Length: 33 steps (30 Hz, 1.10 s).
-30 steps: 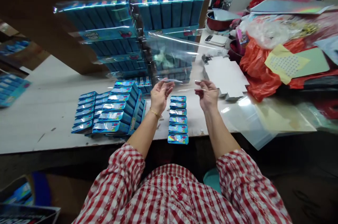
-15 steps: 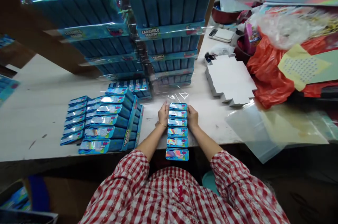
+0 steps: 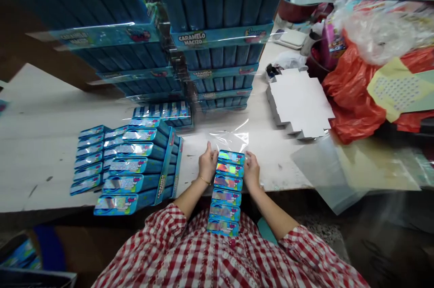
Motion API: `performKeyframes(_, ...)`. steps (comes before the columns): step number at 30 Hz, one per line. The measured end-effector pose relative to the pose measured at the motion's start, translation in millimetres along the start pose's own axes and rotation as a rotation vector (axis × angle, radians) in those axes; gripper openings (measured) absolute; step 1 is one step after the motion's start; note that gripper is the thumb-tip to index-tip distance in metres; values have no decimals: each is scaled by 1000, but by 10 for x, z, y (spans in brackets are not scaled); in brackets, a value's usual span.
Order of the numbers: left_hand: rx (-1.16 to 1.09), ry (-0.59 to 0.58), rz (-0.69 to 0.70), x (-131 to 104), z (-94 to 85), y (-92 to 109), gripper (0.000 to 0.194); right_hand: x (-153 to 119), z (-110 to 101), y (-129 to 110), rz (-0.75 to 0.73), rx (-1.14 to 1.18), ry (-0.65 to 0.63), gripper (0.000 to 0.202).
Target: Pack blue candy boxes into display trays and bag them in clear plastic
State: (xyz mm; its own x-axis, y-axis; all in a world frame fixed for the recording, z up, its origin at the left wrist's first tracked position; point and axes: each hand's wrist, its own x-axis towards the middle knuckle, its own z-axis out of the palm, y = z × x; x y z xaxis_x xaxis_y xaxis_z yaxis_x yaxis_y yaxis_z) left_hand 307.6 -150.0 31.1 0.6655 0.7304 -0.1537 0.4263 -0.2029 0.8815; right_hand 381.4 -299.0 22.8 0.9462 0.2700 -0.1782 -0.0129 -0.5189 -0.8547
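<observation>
A row of several blue candy packs [image 3: 228,183] with shiny foil labels reaches over the table's front edge towards my body. Clear plastic bag film [image 3: 233,141] sticks out past the far end of this row. On its left side my left hand [image 3: 206,163] is closed at the edge of the film, one finger pointing up. My right hand [image 3: 252,170] is closed on the film at the right side, by the far packs. What the fingertips pinch is partly hidden.
To the left stand filled blue display boxes [image 3: 135,166]. Tall stacks of plastic-wrapped boxes [image 3: 224,35] rise at the back. On the right lie flat white cardboard pieces [image 3: 301,102], clear plastic sheets [image 3: 325,175] and red plastic bags [image 3: 356,89].
The row of candy packs has come closer to my body and tilted slightly. Both hands have moved a little nearer and slightly apart, and more film shows beyond the packs.
</observation>
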Motion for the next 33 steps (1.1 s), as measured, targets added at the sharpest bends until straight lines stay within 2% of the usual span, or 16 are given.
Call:
performKeyframes(3, 244, -15, 96, -105, -106, 30, 67, -73, -168, -64, -121, -338, -88, 45)
performKeyframes(5, 368, -15, 195, -103, -151, 55, 53, -70, -252, -150, -229, -577, -88, 38)
performKeyframes(7, 431, 31, 322, -52, -173, 99, 34, -34, -304, -248, -346, -716, -48, 30)
performKeyframes(9, 435, 85, 442, 14, -183, 172, 27, 29, -338, -346, -437, -755, -30, 27)
performKeyframes(12, 391, 84, 516, 85, -199, 327, 21, 164, -398, -484, -440, -727, -127, 25)
performKeyframes(15, 376, 33, 475, 119, -228, 477, 14, 304, -480, -609, -335, -624, -247, 22)
performKeyframes(18, 361, -11, 400, 139, -261, 564, 9, 351, -547, -716, -302, -587, -295, 20)
performKeyframes(21, 322, -33, 389, 143, -290, 596, 7, 281, -576, -792, -340, -698, -243, 25)
performKeyframes(27, 262, -27, 614, 145, -325, 627, 12, 92, -581, -803, -475, -902, -160, 23)
performKeyframes(30, 165, -2, 629, 145, -320, 612, 11, 47, -551, -721, -656, -912, 2, 21)
performKeyframes(33, 214, 99, 757, 106, -305, 557, 13, 28, -514, -612, -906, -882, 218, 20)
